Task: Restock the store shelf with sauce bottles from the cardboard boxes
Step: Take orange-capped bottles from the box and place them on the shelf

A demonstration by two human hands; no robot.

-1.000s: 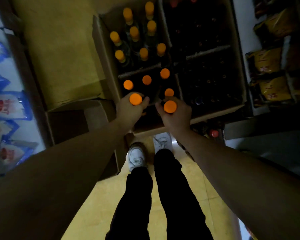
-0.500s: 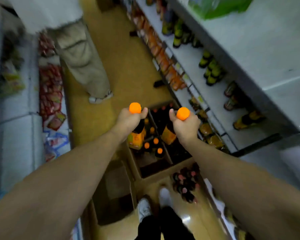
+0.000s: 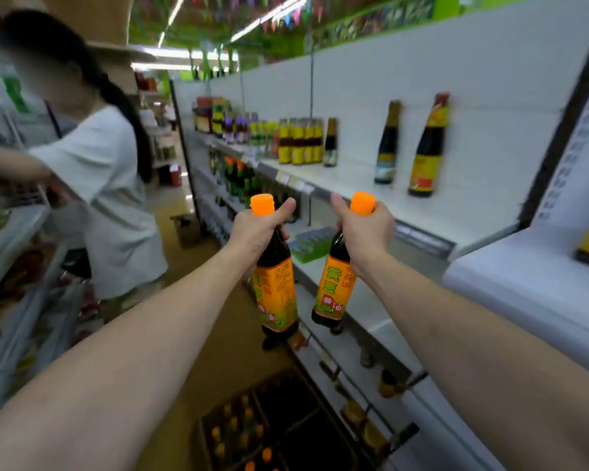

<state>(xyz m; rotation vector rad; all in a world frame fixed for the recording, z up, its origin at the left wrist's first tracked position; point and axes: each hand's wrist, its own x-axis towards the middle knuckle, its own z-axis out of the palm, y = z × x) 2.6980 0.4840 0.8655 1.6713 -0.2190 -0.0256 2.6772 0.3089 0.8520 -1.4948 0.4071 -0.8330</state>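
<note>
Head view: left hand [image 3: 256, 232] and right hand [image 3: 365, 236] clasp necks of hanging sauce bottles [image 3: 276, 294] [image 3: 334, 287].

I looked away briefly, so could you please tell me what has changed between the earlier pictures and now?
Both bottles rose out of the cardboard box, up beside the shelf: the left hand lifted the left bottle, the right hand the right bottle. Unchanged: each hand grips its bottle by the neck.
</note>
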